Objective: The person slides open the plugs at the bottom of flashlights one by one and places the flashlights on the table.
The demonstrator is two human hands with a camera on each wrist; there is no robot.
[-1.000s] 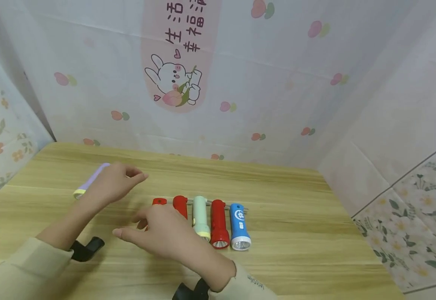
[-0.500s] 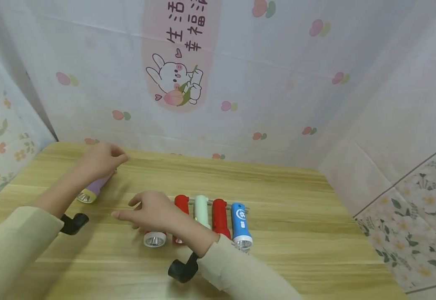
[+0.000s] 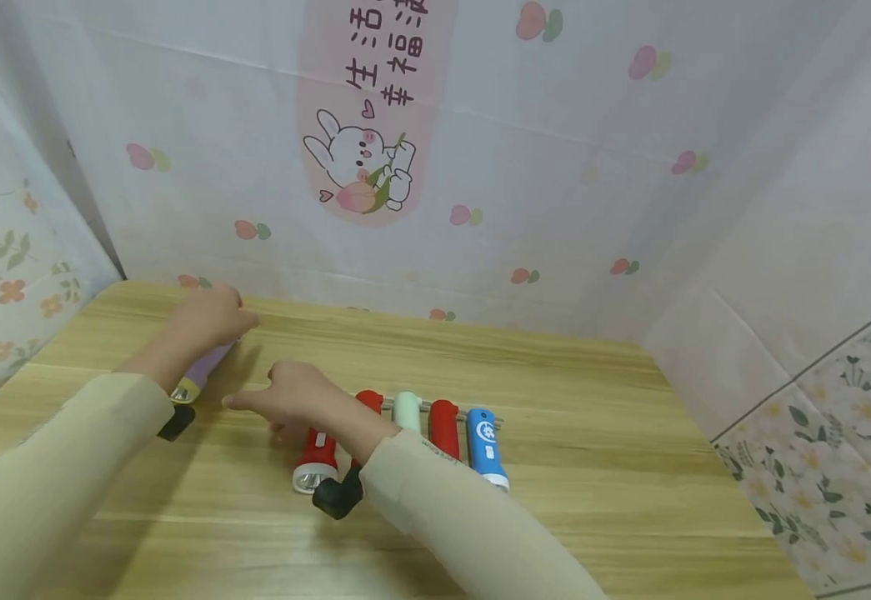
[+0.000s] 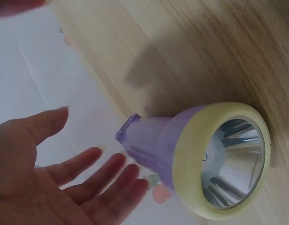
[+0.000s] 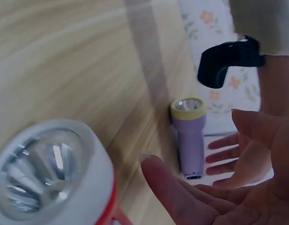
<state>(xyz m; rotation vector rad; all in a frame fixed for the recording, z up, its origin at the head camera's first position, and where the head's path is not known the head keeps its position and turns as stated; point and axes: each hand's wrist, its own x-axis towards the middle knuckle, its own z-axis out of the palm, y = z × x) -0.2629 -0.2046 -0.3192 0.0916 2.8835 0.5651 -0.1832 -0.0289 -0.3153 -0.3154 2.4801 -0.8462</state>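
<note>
A purple flashlight (image 3: 208, 365) with a pale yellow head lies at the table's left, lens toward me. My left hand (image 3: 206, 321) is over its far end. In the left wrist view the fingers (image 4: 107, 176) are spread and relaxed beside the flashlight's barrel, gripping nothing. My right hand (image 3: 296, 398) hovers over the far end of a red flashlight (image 3: 320, 452) with a white rim. In the right wrist view its thumb and fingers are apart, and that flashlight's white-rimmed lens (image 5: 95, 159) sits close by, outside the fingers.
To the right stand in a row a red flashlight (image 3: 369, 400), a mint one (image 3: 407, 410), another red one (image 3: 444, 429) and a blue one (image 3: 484, 450). Thin grey rods (image 3: 498, 422) lie behind them. A printed curtain (image 3: 570, 167) backs the wooden table (image 3: 593, 500).
My left hand has moved back and left over the purple flashlight, which has shifted slightly right. My right hand has moved back, uncovering more of the white-rimmed red flashlight.
</note>
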